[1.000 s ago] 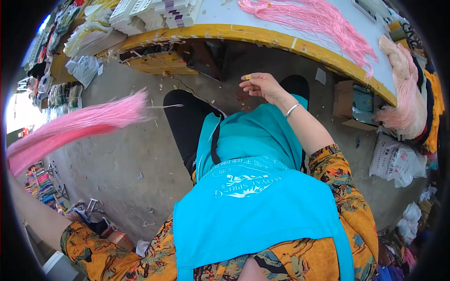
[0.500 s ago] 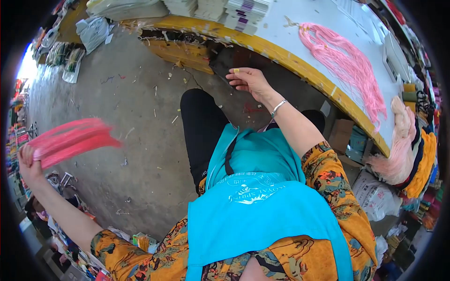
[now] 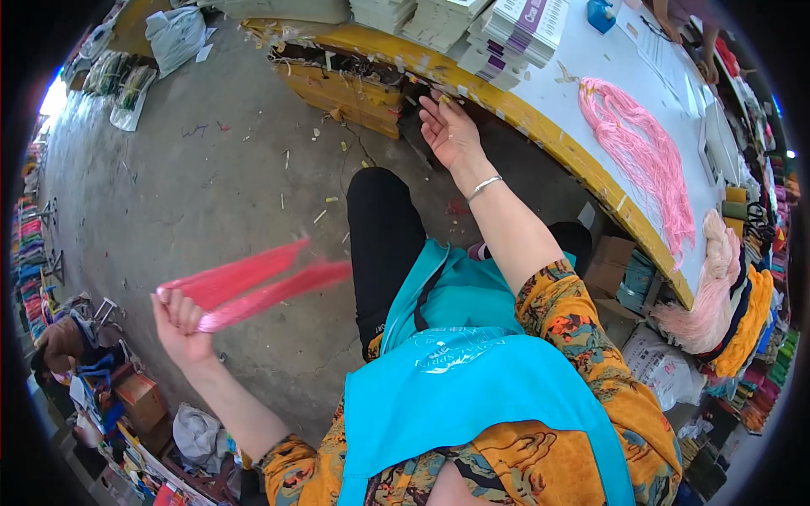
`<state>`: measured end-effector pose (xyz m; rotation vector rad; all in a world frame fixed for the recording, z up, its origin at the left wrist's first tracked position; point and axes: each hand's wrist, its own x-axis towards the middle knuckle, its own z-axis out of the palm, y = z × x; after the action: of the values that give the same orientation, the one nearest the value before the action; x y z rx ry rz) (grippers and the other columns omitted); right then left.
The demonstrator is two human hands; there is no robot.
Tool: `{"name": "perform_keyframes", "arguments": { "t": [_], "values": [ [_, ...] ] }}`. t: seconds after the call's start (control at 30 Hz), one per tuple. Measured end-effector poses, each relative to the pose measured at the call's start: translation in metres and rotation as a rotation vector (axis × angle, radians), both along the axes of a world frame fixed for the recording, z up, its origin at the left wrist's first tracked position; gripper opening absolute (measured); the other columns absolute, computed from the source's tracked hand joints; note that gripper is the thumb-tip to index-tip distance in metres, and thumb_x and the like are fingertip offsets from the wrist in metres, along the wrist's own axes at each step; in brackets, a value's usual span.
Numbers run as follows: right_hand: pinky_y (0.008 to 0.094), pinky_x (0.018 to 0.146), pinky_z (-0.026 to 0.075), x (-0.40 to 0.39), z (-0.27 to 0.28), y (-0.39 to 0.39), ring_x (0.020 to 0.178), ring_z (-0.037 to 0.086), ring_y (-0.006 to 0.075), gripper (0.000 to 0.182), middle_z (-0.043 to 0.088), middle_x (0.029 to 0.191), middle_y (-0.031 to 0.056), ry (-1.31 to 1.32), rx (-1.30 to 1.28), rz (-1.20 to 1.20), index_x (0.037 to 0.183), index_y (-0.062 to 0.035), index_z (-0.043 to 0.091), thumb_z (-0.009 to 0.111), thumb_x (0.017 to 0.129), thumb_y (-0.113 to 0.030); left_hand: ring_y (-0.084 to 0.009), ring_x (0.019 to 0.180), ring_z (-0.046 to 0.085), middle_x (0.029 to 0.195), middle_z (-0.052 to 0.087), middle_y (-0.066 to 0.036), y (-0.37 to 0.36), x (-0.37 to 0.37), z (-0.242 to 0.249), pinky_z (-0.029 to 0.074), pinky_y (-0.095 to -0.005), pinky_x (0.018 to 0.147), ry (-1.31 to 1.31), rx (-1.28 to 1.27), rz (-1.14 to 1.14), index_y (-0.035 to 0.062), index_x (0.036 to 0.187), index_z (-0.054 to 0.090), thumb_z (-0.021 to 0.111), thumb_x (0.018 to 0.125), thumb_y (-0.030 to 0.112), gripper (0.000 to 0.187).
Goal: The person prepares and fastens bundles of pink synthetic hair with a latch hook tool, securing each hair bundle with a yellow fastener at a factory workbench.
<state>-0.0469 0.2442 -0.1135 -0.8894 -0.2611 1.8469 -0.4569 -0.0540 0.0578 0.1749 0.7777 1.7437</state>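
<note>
Left hand (image 3: 180, 327), left of frame below mid-height: fingers wrapped tight around a red-pink thread hank (image 3: 232, 281). Grip is at the hank's left end. From the fist it splits into two lengths, one out past the knuckles, one below the fingers, both running right and slightly up. Free ends are motion-blurred; the lower one reaches in front of the black trouser leg (image 3: 380, 228). Rest of the hank hangs over the bare concrete floor (image 3: 245, 185), well apart from the worktop (image 3: 553, 97).

Right hand (image 3: 450, 135), top centre: fingers relaxed and half-bent, palm showing, a small yellow patch at one fingertip. It's right by the worktop's chipped yellow edge, well apart from the red-pink hank. Silver bracelet (image 3: 483, 186) on that wrist.

On the worktop, upper right: a light pink thread hank (image 3: 645, 156) laid in a curve, tail toward the near edge. Stacked white cards (image 3: 531, 25) along the top edge of frame, blue container (image 3: 601, 15) right of them. Part of another person at the top right corner.

Right side of frame: pale pink hank (image 3: 717, 244) next to an orange-yellow one, cardboard box (image 3: 609, 263) and white plastic bag (image 3: 662, 367) below the worktop edge.
</note>
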Motion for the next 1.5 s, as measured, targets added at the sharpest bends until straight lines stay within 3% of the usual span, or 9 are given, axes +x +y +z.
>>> {"name": "perform_keyframes", "arguments": {
  "t": [0.17,0.37,0.43,0.63,0.87,1.03,1.2,1.5],
  "values": [
    [0.0305,0.067,0.054,-0.02,-0.011,0.006,0.081,0.066,0.0176,0.021,0.069,0.109,0.0077,0.31,-0.082,-0.13,0.116,-0.0148,0.061,0.055,0.096,-0.014,-0.0049,0.044,0.021,0.059,0.026,0.004,-0.004,0.042,-0.022,0.019,-0.0219,0.038,-0.131,-0.07,0.013,0.0084,0.083,0.045,0.038,0.105,0.03,0.031],
    [0.0299,0.065,0.053,-0.024,-0.013,0.015,0.077,0.065,0.0159,0.015,0.071,0.1,0.0059,0.246,-0.075,-0.176,0.108,-0.0102,0.063,0.057,0.096,-0.014,-0.0048,0.043,0.022,0.058,0.027,0.004,0.003,0.07,-0.024,0.02,-0.0217,0.037,-0.166,-0.1,-0.063,0.0093,0.082,0.044,0.035,0.106,0.031,0.033],
    [0.0273,0.062,0.053,-0.024,-0.011,0.017,0.074,0.066,0.0153,0.013,0.072,0.096,0.007,0.034,-0.058,-0.184,0.104,-0.0076,0.064,0.056,0.096,-0.015,-0.0048,0.043,0.022,0.058,0.027,0.004,0.005,0.074,-0.025,0.021,-0.0216,0.037,-0.157,-0.11,-0.077,0.0093,0.082,0.044,0.035,0.106,0.03,0.033],
    [0.0244,0.056,0.052,-0.023,-0.014,0.02,0.07,0.066,0.0157,0.014,0.072,0.095,0.0106,-0.126,0.015,-0.202,0.104,-0.0057,0.062,0.056,0.096,-0.015,-0.0048,0.043,0.022,0.058,0.027,0.005,0.016,0.084,-0.024,0.021,-0.0215,0.037,-0.168,-0.127,-0.091,0.0103,0.081,0.043,0.035,0.106,0.031,0.033],
    [0.0271,0.061,0.053,-0.022,-0.019,0.022,0.074,0.067,0.0163,0.016,0.071,0.099,0.0101,0.041,-0.04,-0.276,0.11,-0.0063,0.06,0.056,0.096,-0.014,-0.0049,0.043,0.022,0.058,0.027,0.004,0.018,0.085,-0.024,0.021,-0.0215,0.038,-0.163,-0.114,-0.116,0.0104,0.082,0.042,0.035,0.106,0.03,0.032],
    [0.0286,0.063,0.054,-0.015,-0.018,0.009,0.077,0.067,0.0165,0.022,0.071,0.106,0.0094,0.096,-0.036,-0.107,0.116,-0.0058,0.06,0.055,0.095,-0.013,-0.0045,0.043,0.022,0.058,0.027,0.005,0.023,0.089,-0.027,0.021,-0.0211,0.038,-0.133,-0.157,-0.09,0.011,0.081,0.041,0.036,0.106,0.031,0.032],
    [0.0265,0.066,0.054,-0.013,0.001,-0.017,0.082,0.067,0.0156,0.026,0.069,0.111,0.011,0.045,0.034,0.05,0.12,-0.0038,0.06,0.054,0.096,-0.013,-0.0044,0.043,0.023,0.058,0.028,0.005,0.029,0.101,-0.031,0.022,-0.0209,0.039,-0.153,-0.087,-0.103,0.0081,0.093,0.051,0.044,0.103,0.03,0.024],
    [0.0221,0.064,0.05,-0.002,0.026,-0.04,0.081,0.067,0.0127,0.023,0.07,0.105,0.01,-0.437,0.25,0.203,0.112,-0.002,0.065,0.052,0.098,-0.015,-0.0033,0.043,0.023,0.058,0.03,0.006,0.048,0.141,-0.039,0.022,-0.0204,0.039,-0.147,0.034,-0.247,0.0043,0.113,0.058,0.05,0.1,0.025,0.026]
  ]
}}
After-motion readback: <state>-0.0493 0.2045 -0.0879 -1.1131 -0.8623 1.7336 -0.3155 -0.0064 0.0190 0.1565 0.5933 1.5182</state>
